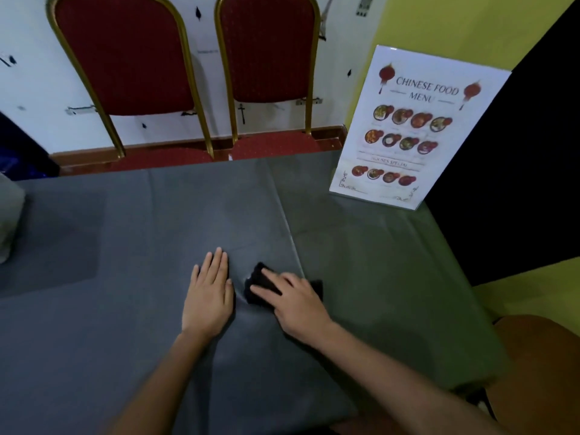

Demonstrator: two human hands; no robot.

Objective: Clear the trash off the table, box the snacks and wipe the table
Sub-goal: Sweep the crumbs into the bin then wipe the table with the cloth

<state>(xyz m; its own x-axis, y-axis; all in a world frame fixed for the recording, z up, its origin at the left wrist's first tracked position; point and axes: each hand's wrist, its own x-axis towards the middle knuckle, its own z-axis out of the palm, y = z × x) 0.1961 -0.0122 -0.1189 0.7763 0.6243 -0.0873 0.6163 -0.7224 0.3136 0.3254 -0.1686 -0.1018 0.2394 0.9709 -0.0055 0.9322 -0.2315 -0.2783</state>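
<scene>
Wiping cloth [315, 288]: dark, small, crumpled; lies on the table near its middle, slightly to the right of the fabric crease; most of it is covered by the right hand, with only its left end and right corner showing.
Right hand [290, 304]: palm down on the wiping cloth, fingers spread and pointing up-left, pressing it flat to the surface rather than gripping it; fingertips somewhat blurred.
Right forearm: bare, runs in from the lower right; cut off by the bottom edge.
Left hand [209, 293]: flat on the table just beside the cloth, fingers extended and close together, pointing away from the person; holds nothing.
Left forearm: bare, enters from the lower centre; elbow out of view.
Table [94, 309]: covered with a dark grey cloth; one long crease runs from the far edge toward the hands; near edge and left side cut off.
Menu stand [417, 127]: clear upright holder at the far right corner, headed "CHINESE FOOD MENU", with rows of dish photos; small print unreadable.
Chairs [125, 58]: two, red upholstery, gold frames, at the far side; seats partly hidden behind the table edge.
Pale object [9, 221]: at the left edge, mostly cut off; cannot be identified.
Brown rounded form [539, 365]: lower right, partial; identity unclear.
</scene>
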